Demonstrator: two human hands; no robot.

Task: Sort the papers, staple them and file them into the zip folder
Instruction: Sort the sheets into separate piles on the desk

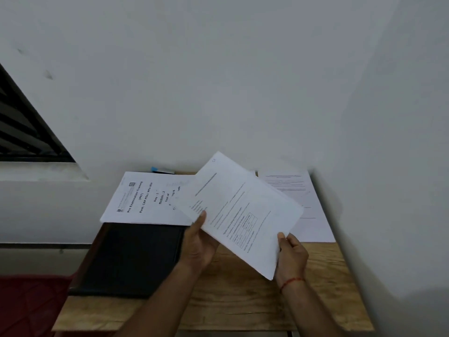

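Both hands hold a stack of printed papers (243, 210) tilted above the wooden table (243, 300). My left hand (198, 242) grips its left edge, thumb on top. My right hand (292, 254) pinches its lower right edge. A second printed set (145, 200) headed "Pre Examination Training" lies at the back left, partly over the black zip folder (131, 259). A third sheet (308, 207) lies flat at the back right, partly hidden by the held stack. A small blue and white object (162, 170), perhaps the stapler, sits against the wall.
The table stands in a corner, with white walls behind and on the right. A window with dark bars (26, 127) is at the left. A red surface (31, 305) lies below the table's left edge.
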